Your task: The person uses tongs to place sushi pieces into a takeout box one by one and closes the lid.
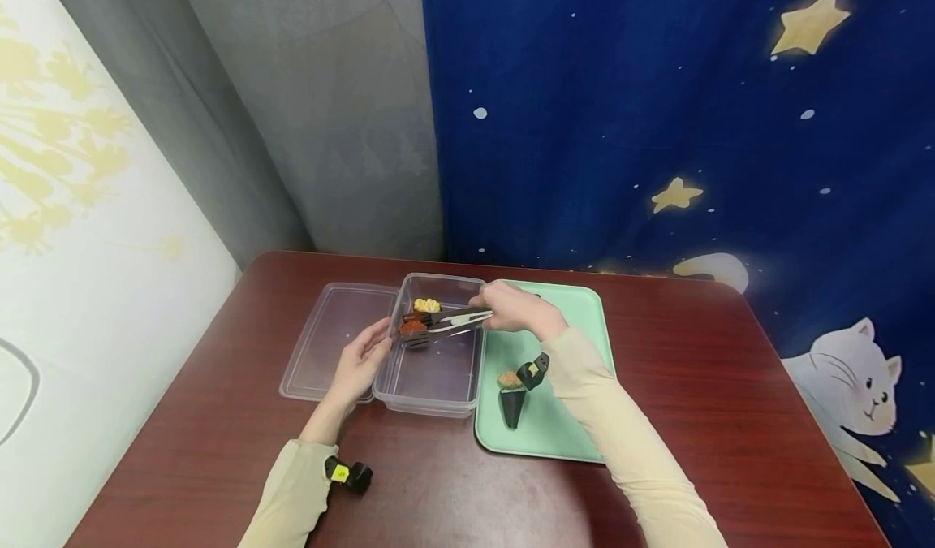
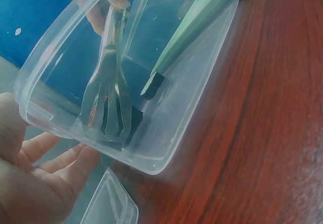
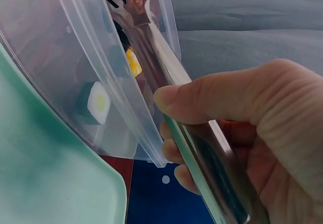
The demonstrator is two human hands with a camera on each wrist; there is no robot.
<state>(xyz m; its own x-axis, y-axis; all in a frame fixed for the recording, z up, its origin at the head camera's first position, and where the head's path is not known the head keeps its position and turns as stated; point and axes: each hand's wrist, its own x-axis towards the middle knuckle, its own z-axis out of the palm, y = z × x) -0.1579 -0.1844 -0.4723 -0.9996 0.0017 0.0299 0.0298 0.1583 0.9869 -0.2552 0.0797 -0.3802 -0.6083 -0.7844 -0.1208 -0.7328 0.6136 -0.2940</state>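
My right hand (image 1: 514,308) grips metal tongs (image 1: 462,319), thumb on top and fingers curled beneath. The tongs reach into a clear plastic container (image 1: 431,381). At their slotted tips is a red-orange topped piece (image 1: 412,329), partly covered by them. Behind it in the container lies a yellow piece (image 1: 427,305). A white roll slice with a dark wrap (image 3: 98,103) shows through the container wall in the right wrist view. My left hand (image 1: 361,361) touches the container's left wall from outside, its fingers (image 2: 70,166) extended along it.
A clear lid (image 1: 329,341) lies flat left of the container, under my left hand. To the right is a mint green tray (image 1: 562,418), carrying a dark cone-shaped hand roll (image 1: 513,406). The brown table (image 1: 453,483) ends at a curtain behind.
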